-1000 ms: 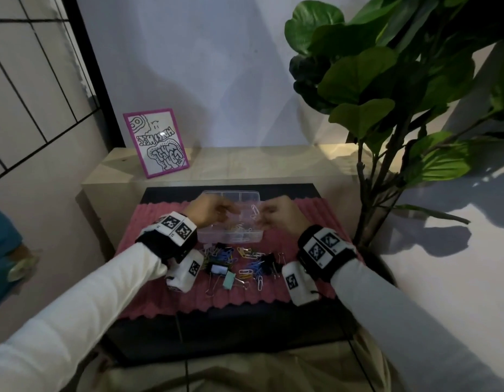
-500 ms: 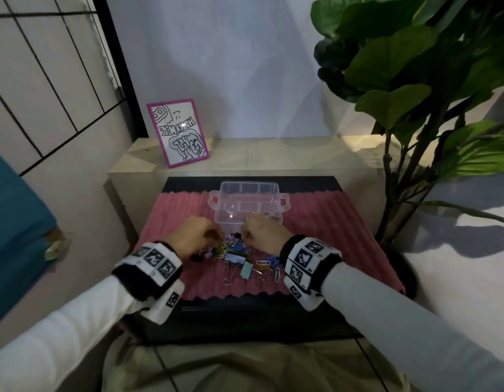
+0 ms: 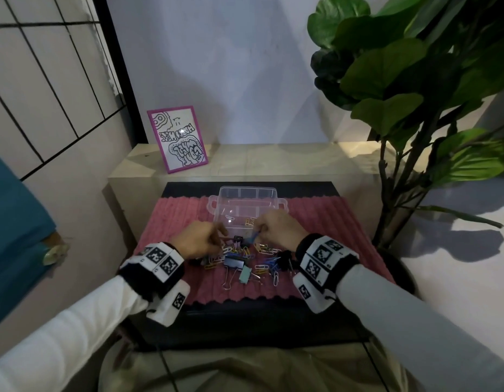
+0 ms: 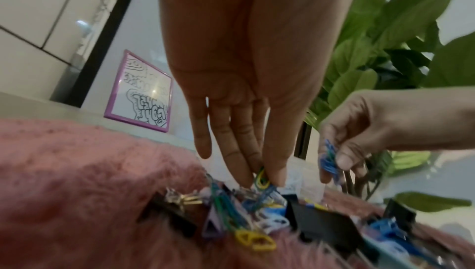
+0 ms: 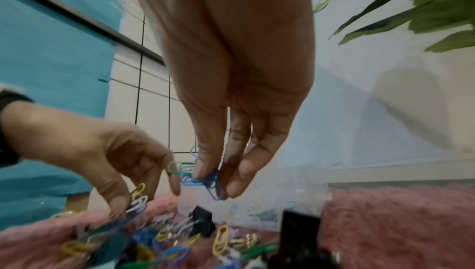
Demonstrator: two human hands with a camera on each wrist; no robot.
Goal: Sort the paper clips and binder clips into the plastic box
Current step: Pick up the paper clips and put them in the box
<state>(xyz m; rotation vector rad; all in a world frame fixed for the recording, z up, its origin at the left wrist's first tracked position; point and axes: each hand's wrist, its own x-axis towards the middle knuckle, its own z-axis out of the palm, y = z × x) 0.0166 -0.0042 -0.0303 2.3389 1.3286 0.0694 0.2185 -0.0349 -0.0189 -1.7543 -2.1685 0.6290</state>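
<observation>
Both hands work over a heap of clips (image 3: 245, 257) that lies on a pink ribbed mat (image 3: 324, 222), just in front of a clear plastic box (image 3: 246, 205). The box stands open at the far side of the mat, its inside split into compartments; a few paper clips already lie in the near part of it, though which compartment is hard to tell.

The right hand (image 3: 276, 230) hangs fingers-down above the heap, beside the box's near edge. Its thumb and first fingers are closed in a pinch on a small bunch of blue paper clips (image 5: 208, 182), with one green clip (image 5: 177, 166) caught at the side of the bunch. The bunch is lifted clear of the mat.

The left hand (image 3: 198, 240) reaches down into the left side of the heap. Its fingers are nearly straight and pressed together at the tips, where thumb and fingers pinch a couple of yellow and green paper clips (image 4: 262, 179) just above the pile; the little finger stands apart from the rest.

In the heap lie many coloured paper clips, yellow, blue, green and white, mixed with black binder clips (image 4: 321, 226) and a pale green binder clip (image 3: 245, 274) at the near edge.

Behind the mat a pink-framed drawing (image 3: 177, 138) leans on a pale ledge, and a large leafy plant (image 3: 409, 80) stands at the right
</observation>
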